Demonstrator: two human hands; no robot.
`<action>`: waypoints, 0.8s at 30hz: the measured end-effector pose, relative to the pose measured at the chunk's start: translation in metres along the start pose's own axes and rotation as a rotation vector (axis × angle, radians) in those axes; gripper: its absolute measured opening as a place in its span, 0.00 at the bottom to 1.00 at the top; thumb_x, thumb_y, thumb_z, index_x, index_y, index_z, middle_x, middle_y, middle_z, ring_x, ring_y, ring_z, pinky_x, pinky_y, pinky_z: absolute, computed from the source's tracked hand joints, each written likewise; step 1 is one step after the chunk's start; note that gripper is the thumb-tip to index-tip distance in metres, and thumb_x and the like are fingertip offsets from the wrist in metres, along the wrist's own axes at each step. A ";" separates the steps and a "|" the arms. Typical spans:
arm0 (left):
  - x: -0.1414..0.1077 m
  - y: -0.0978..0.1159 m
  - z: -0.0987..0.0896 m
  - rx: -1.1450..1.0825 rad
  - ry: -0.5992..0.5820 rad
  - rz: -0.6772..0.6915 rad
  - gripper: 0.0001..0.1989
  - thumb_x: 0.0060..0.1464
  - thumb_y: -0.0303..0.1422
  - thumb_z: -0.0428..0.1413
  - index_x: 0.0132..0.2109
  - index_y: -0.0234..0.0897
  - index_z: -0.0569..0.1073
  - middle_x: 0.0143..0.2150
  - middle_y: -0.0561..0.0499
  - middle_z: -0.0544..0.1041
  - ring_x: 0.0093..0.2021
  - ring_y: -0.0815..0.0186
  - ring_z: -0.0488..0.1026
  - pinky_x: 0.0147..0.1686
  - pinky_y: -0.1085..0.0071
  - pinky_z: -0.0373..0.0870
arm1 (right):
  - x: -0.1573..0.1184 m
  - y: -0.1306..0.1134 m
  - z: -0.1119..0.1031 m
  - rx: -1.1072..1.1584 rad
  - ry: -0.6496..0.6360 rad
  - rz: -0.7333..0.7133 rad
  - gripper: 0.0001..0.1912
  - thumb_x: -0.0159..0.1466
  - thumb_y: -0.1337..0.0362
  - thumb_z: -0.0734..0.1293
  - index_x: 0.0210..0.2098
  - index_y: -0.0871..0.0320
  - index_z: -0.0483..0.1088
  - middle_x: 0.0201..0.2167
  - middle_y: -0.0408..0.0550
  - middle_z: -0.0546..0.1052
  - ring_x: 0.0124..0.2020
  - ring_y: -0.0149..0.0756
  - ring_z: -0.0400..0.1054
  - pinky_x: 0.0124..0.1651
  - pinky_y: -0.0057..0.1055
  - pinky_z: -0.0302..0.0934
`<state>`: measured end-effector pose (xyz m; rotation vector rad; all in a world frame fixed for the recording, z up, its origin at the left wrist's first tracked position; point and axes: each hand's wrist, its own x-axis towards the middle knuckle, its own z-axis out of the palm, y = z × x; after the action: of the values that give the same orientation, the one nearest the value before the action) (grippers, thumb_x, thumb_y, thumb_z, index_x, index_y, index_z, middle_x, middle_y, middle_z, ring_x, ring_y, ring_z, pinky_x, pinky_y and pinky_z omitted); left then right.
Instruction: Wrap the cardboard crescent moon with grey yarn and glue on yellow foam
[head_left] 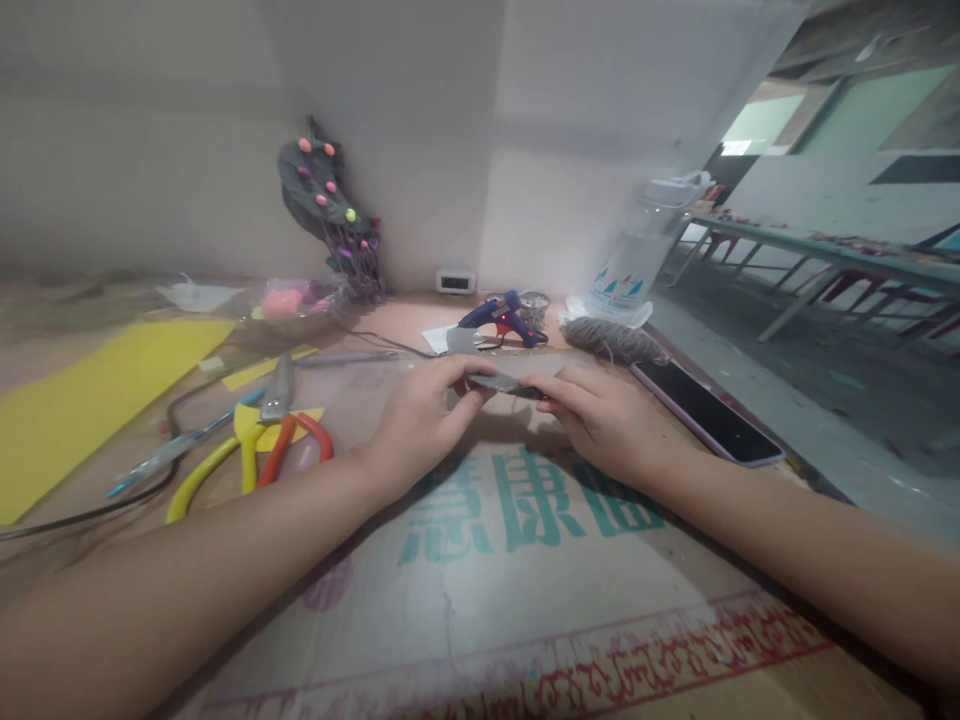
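Between my two hands, a small grey piece (496,381), thin and flat like felt or cloth, is held just above the table. My left hand (424,410) pinches its left end between thumb and fingers. On the other end, the fingers of my right hand (600,415) are closed. Part of the piece is covered by my fingertips. Just behind my hands lies a blue glue gun (504,318) with a small red light, close to a white scrap of paper (436,340).
At left are scissors (277,400) with yellow and red handles, a craft knife (176,450) and yellow sheets (105,400). A phone (709,412), grey yarn (611,340) and a water bottle (637,245) stand or lie at right. A grey beaded ornament (322,200) leans against the wall.
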<state>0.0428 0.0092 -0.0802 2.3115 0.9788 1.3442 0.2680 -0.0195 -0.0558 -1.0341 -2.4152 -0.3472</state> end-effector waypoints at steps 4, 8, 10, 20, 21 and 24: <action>0.000 0.000 -0.001 -0.008 -0.008 0.001 0.10 0.58 0.26 0.54 0.46 0.38 0.74 0.44 0.49 0.80 0.41 0.66 0.74 0.44 0.68 0.70 | -0.002 0.001 0.000 0.006 0.003 0.007 0.16 0.70 0.67 0.58 0.52 0.62 0.72 0.39 0.55 0.78 0.46 0.42 0.72 0.47 0.41 0.68; 0.000 -0.002 0.000 -0.009 -0.002 0.002 0.11 0.58 0.26 0.54 0.47 0.38 0.74 0.43 0.50 0.80 0.40 0.66 0.74 0.44 0.67 0.70 | -0.003 0.002 0.001 -0.002 0.038 -0.020 0.16 0.69 0.67 0.59 0.54 0.63 0.71 0.35 0.54 0.77 0.38 0.41 0.72 0.40 0.38 0.67; 0.000 -0.003 0.001 -0.014 0.000 0.001 0.11 0.58 0.26 0.54 0.47 0.38 0.74 0.43 0.50 0.80 0.40 0.66 0.74 0.43 0.67 0.70 | -0.004 0.003 0.002 -0.024 0.052 -0.036 0.16 0.69 0.67 0.60 0.53 0.64 0.71 0.34 0.54 0.77 0.35 0.40 0.71 0.38 0.37 0.66; -0.001 -0.003 0.002 -0.008 0.000 -0.003 0.10 0.57 0.26 0.54 0.45 0.39 0.75 0.43 0.50 0.80 0.42 0.65 0.75 0.44 0.67 0.70 | -0.004 0.004 0.007 -0.133 0.166 -0.088 0.14 0.70 0.66 0.59 0.48 0.63 0.73 0.32 0.51 0.77 0.31 0.37 0.69 0.33 0.32 0.63; -0.001 -0.004 0.002 -0.010 0.000 -0.003 0.10 0.57 0.26 0.54 0.45 0.38 0.75 0.43 0.50 0.80 0.43 0.64 0.75 0.45 0.66 0.70 | -0.003 0.004 0.007 -0.137 0.159 -0.089 0.14 0.70 0.66 0.59 0.48 0.62 0.73 0.31 0.50 0.77 0.31 0.36 0.69 0.33 0.32 0.63; -0.001 -0.004 0.003 -0.004 -0.004 -0.001 0.10 0.57 0.26 0.54 0.46 0.38 0.75 0.43 0.50 0.80 0.42 0.64 0.75 0.45 0.66 0.70 | -0.003 0.004 0.008 -0.139 0.142 -0.082 0.15 0.70 0.65 0.58 0.48 0.60 0.74 0.29 0.47 0.76 0.30 0.35 0.69 0.32 0.31 0.62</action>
<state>0.0428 0.0115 -0.0848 2.3096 0.9745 1.3400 0.2704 -0.0155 -0.0638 -0.9365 -2.3358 -0.6038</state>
